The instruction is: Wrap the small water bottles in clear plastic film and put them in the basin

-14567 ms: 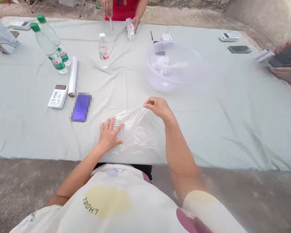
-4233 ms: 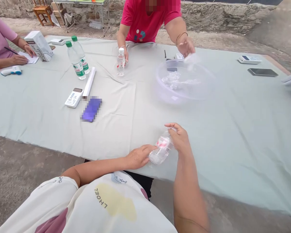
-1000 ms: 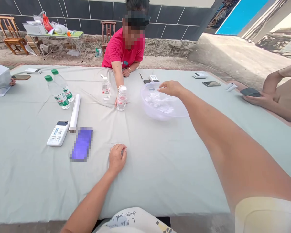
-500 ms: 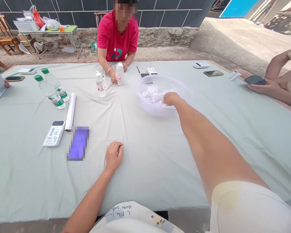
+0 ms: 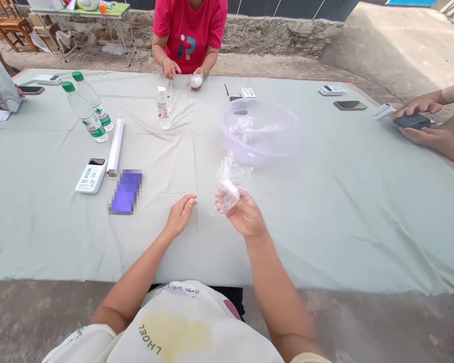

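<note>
My right hand [image 5: 245, 216] is closed on a crumpled piece of clear plastic film [image 5: 229, 182], held just above the pale green tablecloth [image 5: 325, 201] in front of me. My left hand [image 5: 180, 215] hovers a little to the left of it, fingers loosely spread and holding nothing. Behind the film stands a clear plastic bowl [image 5: 283, 138] with more crumpled film inside it.
A roll of film [image 5: 115, 146], a white device [image 5: 91, 176] and a purple phone [image 5: 126, 192] lie at the left, with two green-capped bottles [image 5: 87, 108] behind. A small bottle [image 5: 163, 108] stands mid-table. A person in red [image 5: 190, 38] sits opposite; another person's hands [image 5: 423, 123] are at the right.
My right hand has come back from the bowl toward me, now gripping a piece of film. My left hand lifted off the cloth and opened. The person opposite pulled a bottle back.
</note>
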Demonstrator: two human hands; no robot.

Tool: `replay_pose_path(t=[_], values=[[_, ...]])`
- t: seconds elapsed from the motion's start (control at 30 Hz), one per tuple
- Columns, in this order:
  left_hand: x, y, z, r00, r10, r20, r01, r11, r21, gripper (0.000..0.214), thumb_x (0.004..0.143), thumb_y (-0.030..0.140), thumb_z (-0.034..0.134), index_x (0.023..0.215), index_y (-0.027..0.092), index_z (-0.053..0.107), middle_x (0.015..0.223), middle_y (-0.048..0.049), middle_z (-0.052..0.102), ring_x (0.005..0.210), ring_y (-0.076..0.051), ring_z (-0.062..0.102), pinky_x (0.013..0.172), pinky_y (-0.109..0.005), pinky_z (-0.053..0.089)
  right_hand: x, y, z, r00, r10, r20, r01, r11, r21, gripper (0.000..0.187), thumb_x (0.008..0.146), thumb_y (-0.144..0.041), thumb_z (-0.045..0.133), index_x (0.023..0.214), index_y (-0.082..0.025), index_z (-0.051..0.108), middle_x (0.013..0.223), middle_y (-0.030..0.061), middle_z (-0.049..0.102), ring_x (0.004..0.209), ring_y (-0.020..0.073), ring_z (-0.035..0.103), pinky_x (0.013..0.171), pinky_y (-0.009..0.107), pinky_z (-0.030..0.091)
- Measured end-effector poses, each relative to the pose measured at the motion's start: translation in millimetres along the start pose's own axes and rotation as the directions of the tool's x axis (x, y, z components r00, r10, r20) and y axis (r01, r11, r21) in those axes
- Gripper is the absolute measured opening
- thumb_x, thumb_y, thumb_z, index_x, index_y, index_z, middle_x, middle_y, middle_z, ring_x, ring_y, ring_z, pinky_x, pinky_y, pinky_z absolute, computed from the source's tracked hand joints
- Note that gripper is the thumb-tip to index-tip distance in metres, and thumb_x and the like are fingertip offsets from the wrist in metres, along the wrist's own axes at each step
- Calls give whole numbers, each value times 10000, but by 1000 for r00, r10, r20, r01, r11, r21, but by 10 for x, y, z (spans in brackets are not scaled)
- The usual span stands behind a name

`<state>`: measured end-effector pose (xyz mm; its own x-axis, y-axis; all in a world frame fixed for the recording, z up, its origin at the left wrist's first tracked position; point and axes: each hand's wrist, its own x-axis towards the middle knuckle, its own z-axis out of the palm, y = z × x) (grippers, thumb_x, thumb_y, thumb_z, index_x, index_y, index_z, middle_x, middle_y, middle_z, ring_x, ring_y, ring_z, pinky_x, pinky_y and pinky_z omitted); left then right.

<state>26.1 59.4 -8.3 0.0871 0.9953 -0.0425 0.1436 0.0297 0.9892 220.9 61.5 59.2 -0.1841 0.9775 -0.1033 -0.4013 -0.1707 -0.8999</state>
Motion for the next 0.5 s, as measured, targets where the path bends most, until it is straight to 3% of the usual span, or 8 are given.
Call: replay_pose_path(t=[0.07, 0.13, 0.2, 0.3, 0.4, 0.5], values=[[-80, 110, 34, 976, -130, 175, 183, 925, -333, 562, 918, 668, 441, 1150, 195, 638, 1073, -102, 714, 1037, -241, 671, 888, -375, 522, -217, 398, 67, 996, 94, 0, -94, 994, 59, 355, 673, -510, 798, 870, -285, 606, 909, 8, 696, 693, 168, 615, 621, 321, 490], [-135, 174, 65, 933, -210, 293, 336, 802, -494, 532, 854, 657, 576, 1063, 171, 632, 999, -102, 720, 918, -228, 696, 771, -338, 544, -349, 667, 101, 987, 158, 7, -158, 986, 56, 318, 685, -477, 799, 857, -271, 629, 861, 0, 672, 688, 151, 585, 622, 297, 478], [-162, 194, 74, 923, -280, 264, 383, 740, -553, 388, 782, 497, 739, 933, 166, 607, 880, -66, 712, 797, -189, 693, 688, -290, 530, -438, 795, 91, 978, 205, 23, -205, 979, -5, 287, 700, -451, 803, 823, -254, 634, 803, -13, 642, 676, 134, 559, 626, 275, 463], [-165, 207, 12, 930, -357, 93, 331, 696, -638, 265, 765, 300, 766, 877, 186, 554, 829, -6, 686, 777, -150, 698, 691, -251, 522, -550, 789, -22, 966, 257, 29, -250, 957, -149, 266, 741, -448, 781, 853, -246, 648, 795, -19, 651, 681, 124, 560, 668, 272, 462], [-169, 265, -105, 936, -351, -1, 260, 693, -672, 214, 839, 295, 701, 941, 214, 531, 930, -12, 703, 867, -165, 718, 716, -259, 532, -616, 686, -205, 952, 305, -5, -295, 915, -274, 286, 766, -483, 758, 877, -232, 680, 875, 10, 700, 717, 128, 594, 705, 278, 470], [-217, 344, -161, 954, -292, 61, 262, 725, -637, 234, 859, 344, 693, 994, 223, 546, 942, -29, 707, 880, -192, 720, 702, -284, 546, -586, 597, -303, 957, 254, -139, -283, 926, -249, 385, 766, -599, 726, 888, -234, 711, 942, 38, 723, 772, 144, 630, 724, 282, 493]])
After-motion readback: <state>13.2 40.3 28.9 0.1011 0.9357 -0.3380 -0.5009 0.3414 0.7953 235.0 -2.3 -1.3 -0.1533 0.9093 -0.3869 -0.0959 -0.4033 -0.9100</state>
